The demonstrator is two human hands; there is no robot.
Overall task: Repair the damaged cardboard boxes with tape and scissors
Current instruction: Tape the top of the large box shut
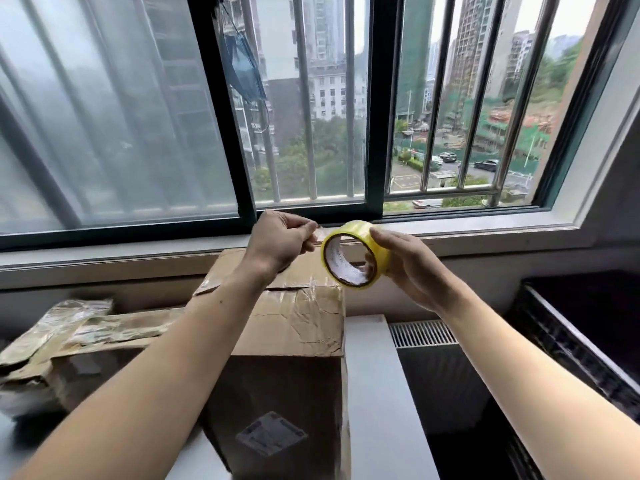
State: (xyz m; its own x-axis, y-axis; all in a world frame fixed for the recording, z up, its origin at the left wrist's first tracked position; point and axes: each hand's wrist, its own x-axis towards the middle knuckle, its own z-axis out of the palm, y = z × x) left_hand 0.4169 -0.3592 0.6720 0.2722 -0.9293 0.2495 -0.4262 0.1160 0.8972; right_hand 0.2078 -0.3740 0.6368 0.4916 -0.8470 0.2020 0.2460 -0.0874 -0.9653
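Observation:
My right hand (405,265) grips a yellow roll of clear tape (353,259) held up in front of the window sill. My left hand (282,239) pinches the free end of the tape (323,232), a short strip pulled out from the roll. Below both hands stands a tall brown cardboard box (294,341) with a creased, torn top flap bearing old clear tape. A second, crushed cardboard box (69,344) lies to its left. No scissors are in view.
The boxes stand on a white surface (377,393) below a barred window (311,98). A vent grille (420,332) and a black crate (581,327) sit to the right. A blue face mask (244,69) hangs on the window frame.

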